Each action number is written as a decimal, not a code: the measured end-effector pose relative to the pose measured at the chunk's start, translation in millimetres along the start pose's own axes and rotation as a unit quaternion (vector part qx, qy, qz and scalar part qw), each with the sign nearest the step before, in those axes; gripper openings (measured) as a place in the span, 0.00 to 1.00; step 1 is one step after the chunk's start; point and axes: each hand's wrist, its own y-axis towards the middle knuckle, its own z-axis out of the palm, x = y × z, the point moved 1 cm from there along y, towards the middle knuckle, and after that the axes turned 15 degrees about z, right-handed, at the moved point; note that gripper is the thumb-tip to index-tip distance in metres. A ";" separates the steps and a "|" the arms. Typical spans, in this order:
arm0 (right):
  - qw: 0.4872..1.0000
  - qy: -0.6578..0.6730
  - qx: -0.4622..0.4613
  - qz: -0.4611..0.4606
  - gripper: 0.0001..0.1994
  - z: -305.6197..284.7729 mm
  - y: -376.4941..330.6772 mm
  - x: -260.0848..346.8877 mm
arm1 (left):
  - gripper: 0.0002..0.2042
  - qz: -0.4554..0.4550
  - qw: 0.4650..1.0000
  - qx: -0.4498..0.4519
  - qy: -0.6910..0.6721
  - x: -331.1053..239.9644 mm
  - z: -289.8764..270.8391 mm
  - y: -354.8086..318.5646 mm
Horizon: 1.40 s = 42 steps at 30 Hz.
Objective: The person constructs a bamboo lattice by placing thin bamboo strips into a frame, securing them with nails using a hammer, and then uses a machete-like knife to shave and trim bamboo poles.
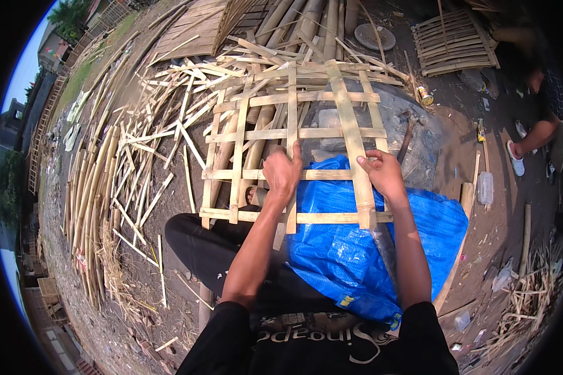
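Note:
A lattice of flat bamboo strips (348, 125), several upright strips crossed by several level ones, is held up in front of me over my lap. My left hand (283, 172) is closed round its middle upright strip, thumb pointing up along the strip. On the right, my right hand (385, 174) grips the lattice beside the wide upright strip, thumb and fingertips against it; some of its fingers are hidden. Beneath the lattice, a blue tarp (331, 250) covers part of my lap. A dark, narrow bar (385, 259) lies over the tarp near my right forearm.
Split bamboo pieces (159, 137) lie scattered ahead and left, beside a row of bamboo poles (87, 200). Thicker poles (306, 28) and a round grey disc (375, 36) lie farther off. At right are a slatted bamboo panel (453, 44), another person's leg (535, 135) and a clear plastic container (485, 187).

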 end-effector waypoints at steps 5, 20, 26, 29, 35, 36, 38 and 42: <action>0.996 -0.034 -0.088 0.009 0.20 13.6 -13.7 9.8 | 0.29 -0.010 1.000 -0.007 -0.017 -7.0 -4.1 -2.7; 0.956 -0.144 -0.192 -0.171 0.29 26.6 -18.1 12.5 | 0.30 -0.045 0.998 0.029 -0.017 -10.9 -5.7 -3.6; 0.952 -0.126 -0.224 -0.169 0.30 38.9 -17.4 -2.3 | 0.30 -0.023 1.000 0.008 -0.010 -15.2 -3.9 -3.4; 0.957 -0.119 -0.210 -0.158 0.29 37.0 -13.8 -3.2 | 0.30 -0.022 1.000 0.001 -0.009 -14.7 -3.5 -3.1; 0.957 -0.099 -0.220 -0.159 0.28 40.9 -11.1 -8.2 | 0.29 -0.019 1.000 0.002 -0.013 -15.8 -4.9 -4.6; 0.958 -0.102 -0.220 -0.155 0.28 41.0 -11.6 -8.1 | 0.29 -0.004 1.000 -0.011 -0.015 -14.2 -3.2 -4.9; 0.959 -0.108 -0.220 -0.145 0.28 41.4 -13.5 -6.9 | 0.28 0.024 0.999 -0.036 -0.016 -11.6 -0.5 -5.9; 0.959 -0.103 -0.221 -0.144 0.26 40.2 -15.1 -4.2 | 0.29 0.028 0.999 -0.017 0.001 -12.9 -0.9 -6.4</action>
